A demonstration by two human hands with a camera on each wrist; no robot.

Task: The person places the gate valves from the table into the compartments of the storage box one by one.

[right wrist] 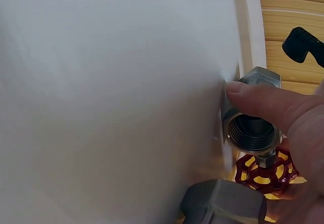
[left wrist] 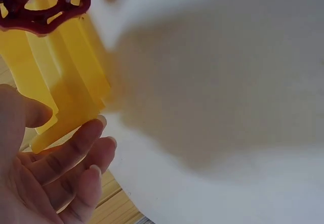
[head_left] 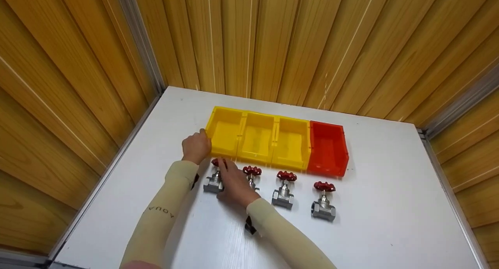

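Observation:
At the left end of the row of bins, my left hand [head_left: 196, 146] grips a yellow bin [head_left: 225, 134], thumb on one side of its edge and fingers on the other in the left wrist view. My right hand [head_left: 234, 181] holds the leftmost gate valve [head_left: 213, 183]. Its fingers reach over the red handwheel [right wrist: 268, 173], and the thumb lies across the metal body [right wrist: 253, 125] above the threaded opening. A second valve [head_left: 252, 171] stands just beyond this hand, partly hidden by it.
Two more yellow bins [head_left: 257, 134] and a red bin [head_left: 328, 148] continue the row on the white table [head_left: 390, 206]. In front of them stand two further valves [head_left: 284, 195], the last [head_left: 323, 206] at the right. Wood-panelled walls [head_left: 273, 46] border the table.

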